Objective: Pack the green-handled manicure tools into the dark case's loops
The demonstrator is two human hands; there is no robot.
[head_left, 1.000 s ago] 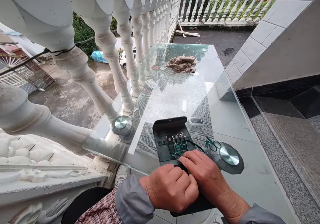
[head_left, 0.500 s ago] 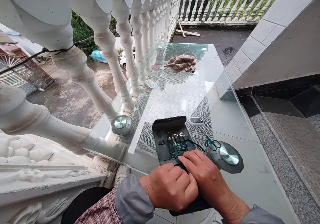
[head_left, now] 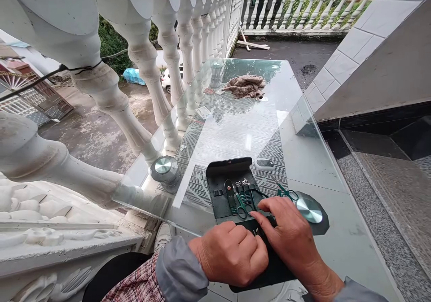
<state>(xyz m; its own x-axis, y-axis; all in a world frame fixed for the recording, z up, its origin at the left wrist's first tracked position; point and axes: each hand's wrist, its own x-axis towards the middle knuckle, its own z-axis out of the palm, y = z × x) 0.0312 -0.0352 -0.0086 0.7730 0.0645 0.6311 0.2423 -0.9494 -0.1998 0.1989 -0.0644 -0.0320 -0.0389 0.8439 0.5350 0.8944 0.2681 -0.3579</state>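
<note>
An open black manicure case [head_left: 220,171] lies at the near end of the glass table. In it sit nail clippers [head_left: 248,196], small green-handled scissors [head_left: 241,211] and a dark tool with a rounded tip [head_left: 230,193]. My left hand [head_left: 232,252] is curled into a fist over the lower part of the case; what it holds, if anything, is hidden. My right hand [head_left: 289,230] hovers at the row of tools, thumb and forefinger apart beside the scissors' loops; its other fingers are partly hidden. A second green-handled pair of scissors [head_left: 288,195] rests just beyond my right hand.
The glass table [head_left: 232,136] stands beside a white balustrade [head_left: 107,89]. A grey oval object [head_left: 264,163] lies behind the case, and a crumpled brown cloth [head_left: 245,86] at the far end. A small white card [head_left: 203,112] is on the left. Steps [head_left: 380,185] run along the right.
My right hand has drawn back slightly right, its thumb and forefinger parting and uncovering the scissors' loops in the case. My left fist has stayed nearly still.
</note>
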